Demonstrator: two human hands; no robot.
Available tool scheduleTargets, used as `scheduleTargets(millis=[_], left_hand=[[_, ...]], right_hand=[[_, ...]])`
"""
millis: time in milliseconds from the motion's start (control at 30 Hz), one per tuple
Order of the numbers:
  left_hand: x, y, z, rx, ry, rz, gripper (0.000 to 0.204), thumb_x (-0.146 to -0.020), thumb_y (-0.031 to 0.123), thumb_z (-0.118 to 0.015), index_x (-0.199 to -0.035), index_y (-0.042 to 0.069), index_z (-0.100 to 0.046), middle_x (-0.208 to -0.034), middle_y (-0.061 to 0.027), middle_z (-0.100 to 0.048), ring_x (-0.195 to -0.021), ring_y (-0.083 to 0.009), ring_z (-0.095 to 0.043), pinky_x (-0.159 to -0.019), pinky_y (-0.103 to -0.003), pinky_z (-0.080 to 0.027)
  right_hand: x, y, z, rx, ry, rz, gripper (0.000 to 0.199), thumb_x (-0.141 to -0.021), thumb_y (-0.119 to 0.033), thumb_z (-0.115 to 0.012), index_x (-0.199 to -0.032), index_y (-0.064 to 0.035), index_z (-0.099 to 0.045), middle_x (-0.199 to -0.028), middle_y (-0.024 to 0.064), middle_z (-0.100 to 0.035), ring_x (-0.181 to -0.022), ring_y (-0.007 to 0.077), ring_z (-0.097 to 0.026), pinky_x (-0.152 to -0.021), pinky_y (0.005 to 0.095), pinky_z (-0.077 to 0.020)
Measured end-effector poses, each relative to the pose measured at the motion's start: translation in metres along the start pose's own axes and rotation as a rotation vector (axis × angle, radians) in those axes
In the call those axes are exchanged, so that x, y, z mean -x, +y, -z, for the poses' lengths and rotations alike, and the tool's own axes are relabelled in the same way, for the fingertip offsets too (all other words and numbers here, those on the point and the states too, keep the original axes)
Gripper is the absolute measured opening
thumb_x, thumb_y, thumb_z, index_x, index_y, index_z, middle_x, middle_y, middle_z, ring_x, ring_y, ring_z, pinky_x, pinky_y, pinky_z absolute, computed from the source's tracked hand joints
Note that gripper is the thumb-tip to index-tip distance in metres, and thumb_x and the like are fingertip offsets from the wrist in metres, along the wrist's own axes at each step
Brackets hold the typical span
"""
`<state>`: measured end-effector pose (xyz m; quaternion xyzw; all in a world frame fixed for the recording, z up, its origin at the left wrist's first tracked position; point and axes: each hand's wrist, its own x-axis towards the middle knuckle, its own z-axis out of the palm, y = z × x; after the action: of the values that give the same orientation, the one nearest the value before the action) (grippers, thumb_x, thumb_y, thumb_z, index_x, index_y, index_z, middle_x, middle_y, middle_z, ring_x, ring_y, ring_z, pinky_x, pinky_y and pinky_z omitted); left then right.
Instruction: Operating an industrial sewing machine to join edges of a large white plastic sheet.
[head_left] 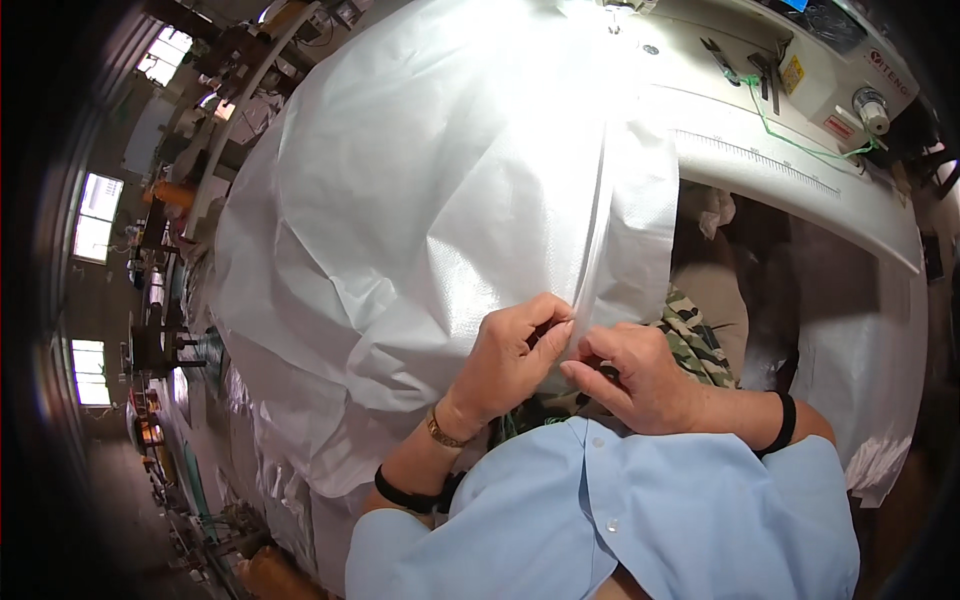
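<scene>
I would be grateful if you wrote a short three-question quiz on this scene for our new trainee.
1. Multiple choice: which wrist wears the gold-coloured watch? (a) the left (b) the right
2. True or false: the right hand is holding the dark snips.
3. Fill in the colour: the left hand pinches the edge of a large sheet that is ____.

Key: 1. a. 2. False; they lie on the machine table. 3. White.

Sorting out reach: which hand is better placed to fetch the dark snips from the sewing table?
Probably the right hand: it sits farther right, and the snips lie ahead on that side. The left hand appears to pinch the white sheet; whether the right grips it too is unclear.
</scene>
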<state>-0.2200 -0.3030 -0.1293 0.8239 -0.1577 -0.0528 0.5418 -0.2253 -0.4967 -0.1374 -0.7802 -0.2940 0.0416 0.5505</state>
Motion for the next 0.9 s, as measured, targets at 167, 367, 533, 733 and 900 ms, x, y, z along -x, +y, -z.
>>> scheduleTargets(millis=[167, 367, 533, 733, 900], left_hand=[[0.002, -0.010, 0.004, 0.245, -0.083, 0.160, 0.009, -0.095, 0.004, -0.056, -0.098, -0.003, -0.061, -0.072, -0.0015, -0.055, -0.067, -0.0064, -0.046, -0.059, -0.025, -0.042], [0.002, -0.013, 0.006, 0.291, -0.014, 0.251, 0.017, -0.101, 0.014, -0.055, -0.102, -0.002, -0.060, -0.071, 0.0011, -0.052, -0.067, -0.0054, -0.041, -0.058, -0.024, -0.038], [-0.004, -0.013, 0.003, 0.418, -0.039, 0.198, 0.023, -0.103, 0.022, -0.058, -0.105, -0.001, -0.057, -0.065, 0.0059, -0.051, -0.061, -0.0018, -0.039, -0.055, -0.021, -0.035], [-0.007, -0.017, 0.006, 0.292, -0.034, 0.273, 0.020, -0.100, 0.020, -0.063, -0.097, 0.002, -0.055, -0.062, 0.0088, -0.046, -0.059, -0.0009, -0.035, -0.052, -0.021, -0.030], [-0.004, -0.024, 0.006, 0.264, 0.127, 0.171, 0.019, -0.101, 0.016, -0.062, -0.088, 0.002, -0.058, -0.070, 0.0089, -0.046, -0.065, -0.0010, -0.035, -0.055, -0.020, -0.030]], right_hand=[[-0.009, 0.005, -0.009, 0.189, -0.100, 0.130, 0.017, -0.086, -0.014, -0.069, -0.090, -0.0051, -0.056, -0.066, 0.0090, -0.061, -0.060, 0.0309, -0.061, -0.058, 0.0402, -0.0466], [-0.011, 0.007, -0.015, 0.329, -0.174, 0.203, 0.022, -0.080, -0.010, -0.073, -0.085, -0.0079, -0.052, -0.066, 0.0046, -0.058, -0.058, 0.0264, -0.059, -0.060, 0.0357, -0.0459], [-0.014, 0.010, -0.020, 0.459, -0.159, 0.403, 0.021, -0.077, -0.013, -0.071, -0.079, -0.0087, -0.051, -0.069, 0.0016, -0.057, -0.064, 0.0193, -0.060, -0.060, 0.0319, -0.0453], [-0.015, 0.012, -0.019, 0.582, -0.156, 0.607, 0.016, -0.072, -0.014, -0.066, -0.080, -0.0071, -0.054, -0.071, 0.0029, -0.055, -0.068, 0.0161, -0.059, -0.063, 0.0304, -0.0463], [-0.013, 0.023, 0.001, 0.404, -0.086, 0.693, 0.019, -0.074, -0.012, -0.070, -0.088, -0.0042, -0.060, -0.076, 0.0037, -0.056, -0.069, 0.0194, -0.057, -0.066, 0.0328, -0.0464]])
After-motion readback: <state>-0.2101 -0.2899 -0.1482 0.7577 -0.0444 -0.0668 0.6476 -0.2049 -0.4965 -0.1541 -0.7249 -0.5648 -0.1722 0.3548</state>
